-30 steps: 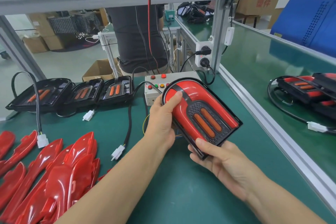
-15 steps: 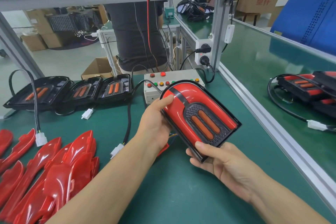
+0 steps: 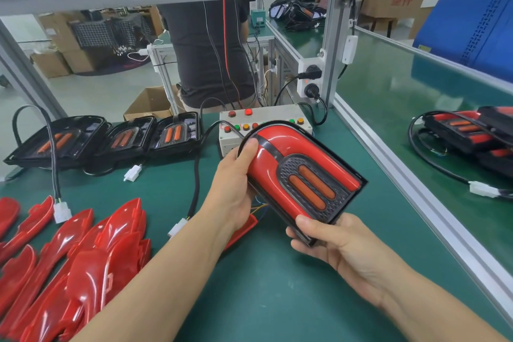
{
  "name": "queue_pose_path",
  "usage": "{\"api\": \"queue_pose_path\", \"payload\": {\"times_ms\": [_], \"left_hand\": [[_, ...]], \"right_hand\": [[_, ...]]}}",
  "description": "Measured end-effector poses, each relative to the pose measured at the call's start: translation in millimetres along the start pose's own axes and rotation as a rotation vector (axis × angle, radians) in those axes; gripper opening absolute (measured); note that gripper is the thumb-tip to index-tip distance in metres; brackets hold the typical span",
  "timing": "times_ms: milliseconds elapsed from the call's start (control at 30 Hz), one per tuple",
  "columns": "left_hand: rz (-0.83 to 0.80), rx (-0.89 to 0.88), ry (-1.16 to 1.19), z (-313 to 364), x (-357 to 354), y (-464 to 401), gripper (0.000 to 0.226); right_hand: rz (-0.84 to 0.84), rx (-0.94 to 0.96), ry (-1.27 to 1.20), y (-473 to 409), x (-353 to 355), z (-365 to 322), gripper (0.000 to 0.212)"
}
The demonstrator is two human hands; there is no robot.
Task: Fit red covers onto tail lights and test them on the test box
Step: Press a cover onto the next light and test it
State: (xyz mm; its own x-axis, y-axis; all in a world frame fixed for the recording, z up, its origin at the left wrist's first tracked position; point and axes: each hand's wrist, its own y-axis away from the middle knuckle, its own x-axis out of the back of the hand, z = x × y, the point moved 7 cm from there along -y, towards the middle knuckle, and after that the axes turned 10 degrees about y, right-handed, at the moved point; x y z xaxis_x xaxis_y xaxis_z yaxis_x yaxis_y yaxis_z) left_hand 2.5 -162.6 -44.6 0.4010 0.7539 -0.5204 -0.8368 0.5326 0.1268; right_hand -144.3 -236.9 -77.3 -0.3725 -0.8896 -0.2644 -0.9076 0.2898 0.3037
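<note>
**Both hands hold a covered tail light above the bench**

The left hand [image 3: 236,183] grips the rounded end of the tail light [image 3: 302,178], thumb pressed flat on the red cover [image 3: 269,166] and the fingers curled out of sight behind the housing. The right hand [image 3: 333,244] holds the squared lower corner, thumb lying across the black rim and the fingers wrapped beneath. The light is tilted, rounded end toward the far edge of the bench [image 3: 277,300], and is carried above the green mat near the bench's middle, touching nothing but the hands. Its red cover sits on the black housing around a dark grille with two orange bars.

Just behind the light, at the far edge, stands the test box [image 3: 277,115], a pale case with red, green and amber buttons on top; the light's rounded end hides part of its front. Coloured wires show under the left hand. Along the far left edge three uncovered tail lights [image 3: 111,139] lie in a row, their black cables and white plugs trailing onto the mat. Loose red covers [image 3: 83,272] are heaped at the near left corner. Across the aluminium rail on the right, finished tail lights [image 3: 466,133] are stacked on the neighbouring bench. A person in a dark shirt [image 3: 205,50] stands beyond the far edge.
</note>
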Motion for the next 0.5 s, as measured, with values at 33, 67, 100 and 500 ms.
{"api": "queue_pose_path", "payload": {"times_ms": [33, 67, 100, 500], "left_hand": [[-0.028, -0.001, -0.002, 1, -1, 1, 0.029], [-0.052, 0.008, -0.003, 2, -1, 2, 0.027], [-0.067, 0.028, -0.001, 2, -1, 2, 0.024], [0.115, 0.101, -0.024, -1, 13, 1, 0.025]], "right_hand": [[-0.002, 0.003, 0.004, 0, 0, -1, 0.035], [-0.002, 0.004, 0.010, 1, 1, -1, 0.035], [0.000, 0.003, 0.016, 1, 2, -2, 0.035], [-0.050, -0.063, 0.033, 6, 1, 5, 0.045]]}}
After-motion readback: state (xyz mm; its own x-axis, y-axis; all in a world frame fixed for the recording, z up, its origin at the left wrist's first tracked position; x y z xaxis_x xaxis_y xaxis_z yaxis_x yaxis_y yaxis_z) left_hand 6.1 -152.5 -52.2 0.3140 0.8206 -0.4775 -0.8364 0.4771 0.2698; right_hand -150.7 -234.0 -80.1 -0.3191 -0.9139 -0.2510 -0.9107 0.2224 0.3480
